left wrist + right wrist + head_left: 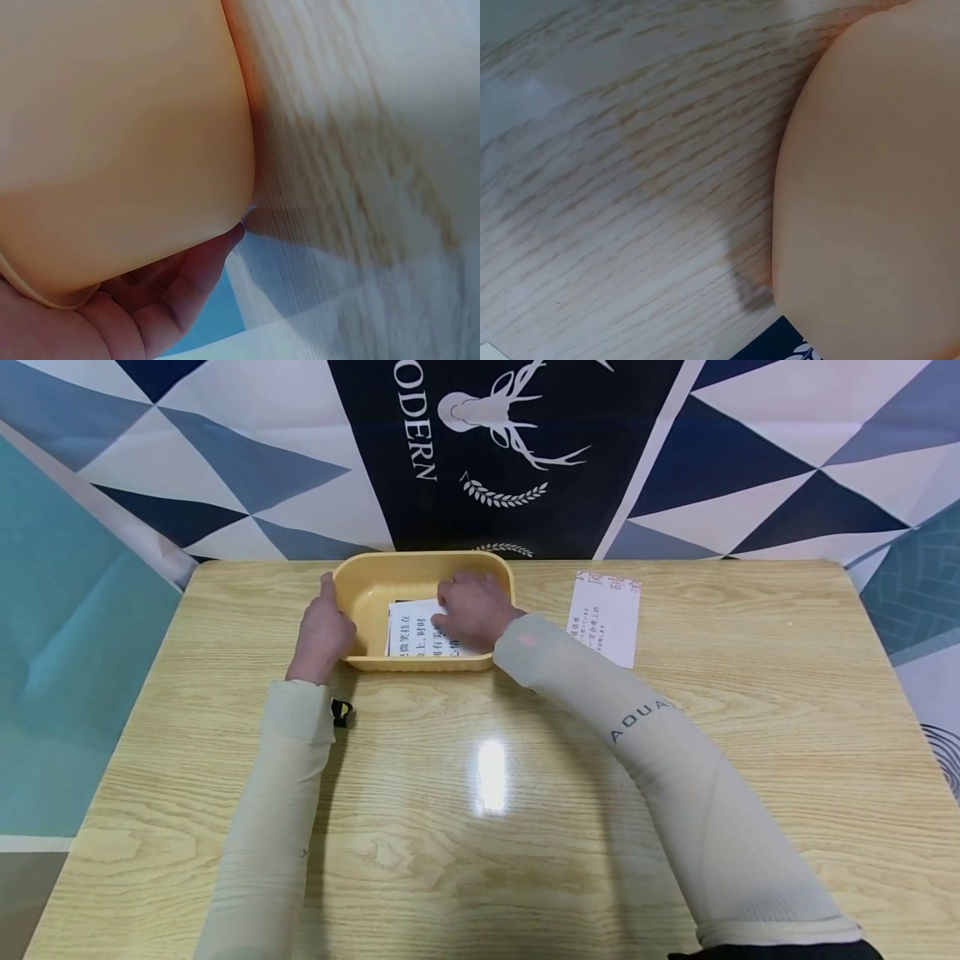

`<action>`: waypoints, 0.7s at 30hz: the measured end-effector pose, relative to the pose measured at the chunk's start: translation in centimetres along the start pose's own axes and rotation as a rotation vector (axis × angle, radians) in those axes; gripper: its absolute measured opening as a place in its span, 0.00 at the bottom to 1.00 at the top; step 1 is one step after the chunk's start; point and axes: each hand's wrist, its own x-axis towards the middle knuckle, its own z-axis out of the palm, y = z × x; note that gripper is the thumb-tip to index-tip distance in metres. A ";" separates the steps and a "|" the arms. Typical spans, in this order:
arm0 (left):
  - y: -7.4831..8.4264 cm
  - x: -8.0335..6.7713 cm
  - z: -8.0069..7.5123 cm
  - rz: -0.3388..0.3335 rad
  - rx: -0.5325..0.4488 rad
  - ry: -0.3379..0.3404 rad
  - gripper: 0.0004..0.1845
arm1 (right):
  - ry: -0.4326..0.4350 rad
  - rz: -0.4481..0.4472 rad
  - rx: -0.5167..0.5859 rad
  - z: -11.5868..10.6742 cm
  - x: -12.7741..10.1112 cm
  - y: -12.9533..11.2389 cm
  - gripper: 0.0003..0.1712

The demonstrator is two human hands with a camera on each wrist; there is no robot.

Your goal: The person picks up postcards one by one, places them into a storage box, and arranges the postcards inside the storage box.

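Observation:
A yellow plastic basin (420, 665) stands near the back edge of the wooden table. At its left end my left hand (321, 639) grips the wall, with fingers (184, 289) curled along the outside under the rim. My right hand (477, 608) reaches into the basin from the right and holds a white card (411, 631) printed with black Chinese characters. The thumb lies over the card's face and the hand covers its right part. Edges of other cards show beneath it. Only the basin's outer wall (870, 195) shows in the right wrist view; the right fingers are hidden there.
Right of the basin, a white card (617, 618) with red and black print lies on the table (450, 860). A patterned cloth (247, 452) with a deer print hangs behind the table. A small black and yellow item (341, 713) sits beside the left cuff.

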 end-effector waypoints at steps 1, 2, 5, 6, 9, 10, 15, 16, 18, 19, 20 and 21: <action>0.0 0.0 0.0 -0.002 0.000 -0.004 0.39 | -0.010 0.007 -0.005 0.0 0.0 0.0 0.19; 0.1 0.0 0.0 -0.008 -0.001 -0.009 0.39 | -0.015 0.011 -0.008 0.1 0.0 0.0 0.19; 0.1 0.0 0.0 -0.022 -0.002 -0.021 0.40 | -0.018 0.012 -0.010 0.2 0.0 0.0 0.17; 0.2 0.0 0.0 -0.025 -0.001 -0.025 0.40 | -0.018 0.009 -0.015 0.2 0.0 0.0 0.17; 0.2 -0.1 -0.1 -0.020 -0.002 -0.031 0.39 | -0.019 0.002 -0.034 0.1 -0.1 0.0 0.17; 0.2 -0.1 -0.1 -0.019 -0.003 -0.034 0.39 | -0.018 0.001 -0.042 0.1 -0.1 0.0 0.17; 0.3 -0.1 -0.2 -0.021 0.000 -0.032 0.39 | -0.014 0.002 -0.054 0.0 -0.2 0.0 0.17; 0.3 -0.2 -0.2 -0.025 -0.002 -0.029 0.39 | -0.017 0.003 -0.055 -0.1 -0.2 0.0 0.17; 0.4 -0.2 -0.2 -0.029 -0.003 -0.028 0.39 | -0.023 0.006 -0.052 -0.4 -0.3 0.1 0.18; 0.4 -0.2 -0.2 -0.032 -0.003 -0.029 0.39 | -0.025 0.008 -0.051 -0.5 -0.3 0.1 0.18; 0.5 -0.2 -0.2 -0.034 -0.004 -0.033 0.39 | -0.025 0.010 -0.050 -0.7 -0.4 0.1 0.19; 0.5 -0.2 -0.2 -0.036 -0.003 -0.034 0.39 | -0.021 0.009 -0.050 -0.9 -0.5 0.2 0.20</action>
